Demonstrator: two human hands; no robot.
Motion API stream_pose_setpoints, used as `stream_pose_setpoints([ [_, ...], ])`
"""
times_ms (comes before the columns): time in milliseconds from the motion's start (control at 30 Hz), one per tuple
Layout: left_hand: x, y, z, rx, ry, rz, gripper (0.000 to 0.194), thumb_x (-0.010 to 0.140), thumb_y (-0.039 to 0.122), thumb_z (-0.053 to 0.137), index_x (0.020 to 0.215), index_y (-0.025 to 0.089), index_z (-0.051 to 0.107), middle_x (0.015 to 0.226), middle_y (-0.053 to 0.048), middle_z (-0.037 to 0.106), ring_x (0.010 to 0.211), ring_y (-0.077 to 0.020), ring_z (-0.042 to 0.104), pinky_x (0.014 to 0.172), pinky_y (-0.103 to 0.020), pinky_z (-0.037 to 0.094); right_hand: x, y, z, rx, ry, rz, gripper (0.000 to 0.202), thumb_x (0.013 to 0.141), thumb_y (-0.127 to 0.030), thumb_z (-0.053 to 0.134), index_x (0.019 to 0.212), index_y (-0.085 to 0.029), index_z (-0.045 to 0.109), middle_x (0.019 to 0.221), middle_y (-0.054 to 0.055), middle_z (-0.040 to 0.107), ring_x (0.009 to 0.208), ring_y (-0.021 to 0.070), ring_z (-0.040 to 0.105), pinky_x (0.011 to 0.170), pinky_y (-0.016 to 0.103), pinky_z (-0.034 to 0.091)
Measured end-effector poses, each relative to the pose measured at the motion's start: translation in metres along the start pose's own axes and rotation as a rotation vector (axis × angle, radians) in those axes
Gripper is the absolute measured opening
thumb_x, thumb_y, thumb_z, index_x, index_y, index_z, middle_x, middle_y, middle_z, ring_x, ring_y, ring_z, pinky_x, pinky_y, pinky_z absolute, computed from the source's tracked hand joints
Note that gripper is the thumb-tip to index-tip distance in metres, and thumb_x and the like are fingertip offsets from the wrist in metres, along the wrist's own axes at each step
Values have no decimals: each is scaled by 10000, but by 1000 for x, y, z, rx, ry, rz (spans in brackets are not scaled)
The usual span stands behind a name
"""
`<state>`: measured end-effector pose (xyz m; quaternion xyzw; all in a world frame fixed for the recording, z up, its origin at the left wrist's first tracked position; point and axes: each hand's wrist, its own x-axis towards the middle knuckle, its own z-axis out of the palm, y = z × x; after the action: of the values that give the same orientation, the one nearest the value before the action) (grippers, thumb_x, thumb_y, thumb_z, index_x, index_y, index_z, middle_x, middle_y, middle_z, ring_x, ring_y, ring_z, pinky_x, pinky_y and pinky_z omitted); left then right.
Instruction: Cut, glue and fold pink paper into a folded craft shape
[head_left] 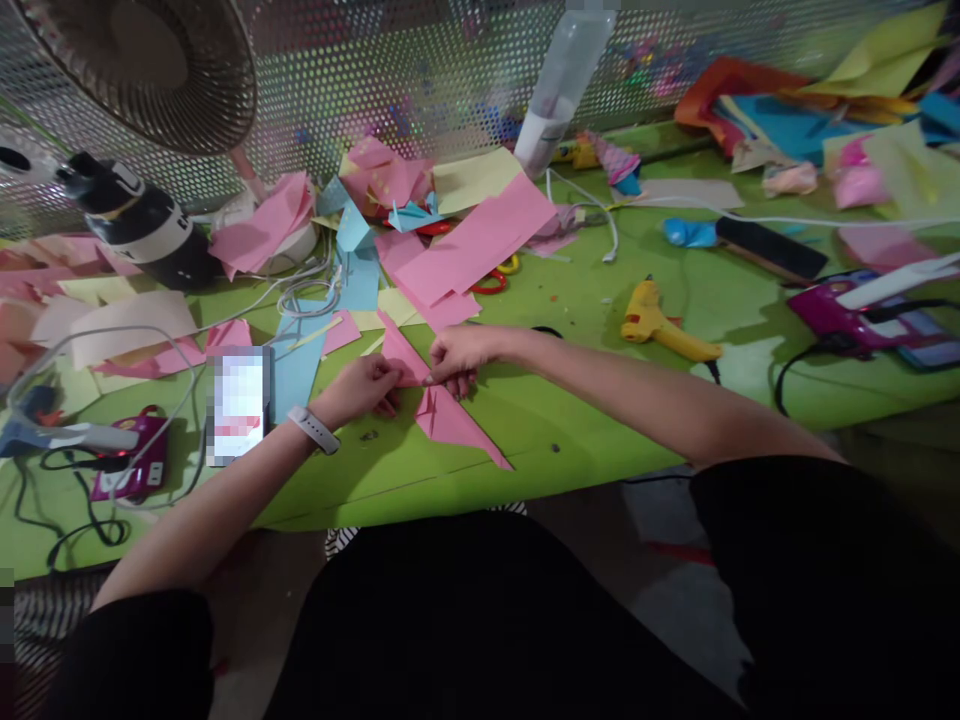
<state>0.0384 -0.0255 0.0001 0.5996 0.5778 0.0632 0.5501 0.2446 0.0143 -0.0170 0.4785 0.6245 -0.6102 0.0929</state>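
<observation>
A folded pink paper (454, 422) lies on the green table (525, 410), with pointed ends running toward the far left and the near right. My left hand (365, 384) pinches its left side, fingers closed at the paper's edge. My right hand (457, 357) presses and pinches the paper near its middle, thumb and forefinger together. Both hands are close to each other, and the fingers hide part of the folds. A white band sits on my left wrist.
A phone (238, 405) lies left of my left hand. Behind are pink sheets (480, 240), red-handled scissors (491, 283) and blue paper (300, 360). A yellow glue gun (664, 325) rests to the right. A bottle (142, 225), a fan (142, 60) and cables stand farther back.
</observation>
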Motion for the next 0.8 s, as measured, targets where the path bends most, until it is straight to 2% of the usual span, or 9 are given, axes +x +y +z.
stream_pose_setpoints([
  [233, -1, -5, 2, 34, 18, 55, 142, 942, 276, 558, 838, 180, 546, 590, 8, 662, 509, -144, 666, 489, -231, 515, 6, 5, -1, -10, -1, -5, 420, 764, -513, 771, 744, -128, 605, 604, 48, 715, 535, 140, 691, 507, 212, 464],
  [367, 2, -9, 1, 55, 11, 48, 152, 945, 297, 542, 844, 183, 552, 611, -10, 683, 542, -159, 686, 516, -249, 533, 6, 5, -1, 1, -1, -20, 432, 756, -524, 774, 734, -130, 599, 609, 52, 715, 560, 148, 698, 510, 217, 462],
  [533, 4, -12, -1, 203, 27, 84, 208, 923, 349, 545, 797, 189, 581, 586, -8, 679, 512, -153, 665, 530, -253, 509, 0, 0, 1, 17, 6, 11, 372, 797, -452, 766, 758, -119, 606, 652, 63, 728, 594, 157, 710, 535, 230, 486],
  [700, 4, -10, -5, 299, -4, 147, 213, 903, 288, 523, 709, 201, 527, 603, -7, 683, 545, -151, 670, 568, -254, 489, -2, 0, 0, 31, 5, 2, 302, 841, -379, 739, 781, -110, 617, 670, 65, 733, 572, 145, 706, 519, 222, 491],
  [800, 1, -7, -4, 489, 55, 175, 215, 912, 292, 501, 718, 200, 517, 632, -21, 684, 549, -158, 648, 556, -262, 440, 1, 2, 0, 36, -3, -10, 319, 830, -397, 747, 778, -111, 614, 666, 65, 734, 570, 147, 709, 523, 223, 506],
])
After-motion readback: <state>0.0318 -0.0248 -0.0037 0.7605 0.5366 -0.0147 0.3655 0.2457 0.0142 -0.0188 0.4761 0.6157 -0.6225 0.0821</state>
